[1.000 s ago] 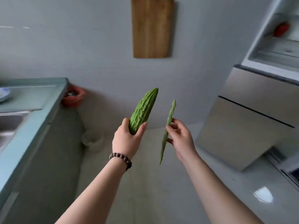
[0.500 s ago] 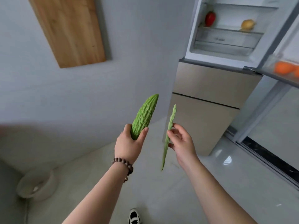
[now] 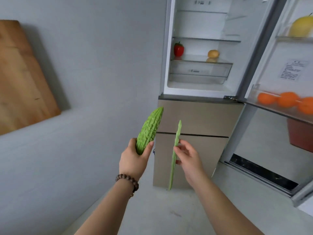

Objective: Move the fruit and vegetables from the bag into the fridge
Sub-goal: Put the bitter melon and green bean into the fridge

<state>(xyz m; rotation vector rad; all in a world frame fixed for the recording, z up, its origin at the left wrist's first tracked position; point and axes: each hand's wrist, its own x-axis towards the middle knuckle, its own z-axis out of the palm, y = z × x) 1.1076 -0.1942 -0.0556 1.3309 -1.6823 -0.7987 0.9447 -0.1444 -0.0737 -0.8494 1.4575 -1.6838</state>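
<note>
Gripping bitter gourd [image 3: 149,128] left, pinching long bean [image 3: 174,155] right, fridge [image 3: 199,48] open

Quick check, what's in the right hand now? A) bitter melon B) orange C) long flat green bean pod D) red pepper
C: the right hand pinches the long flat green bean pod between thumb and fingers, while the bitter melon is in the left hand; the red pepper sits on a fridge shelf and the oranges in the door bin.

A glass fridge shelf [image 3: 194,61] carries a red pepper [image 3: 178,49] and, well apart, a yellowish fruit [image 3: 213,53].
</note>
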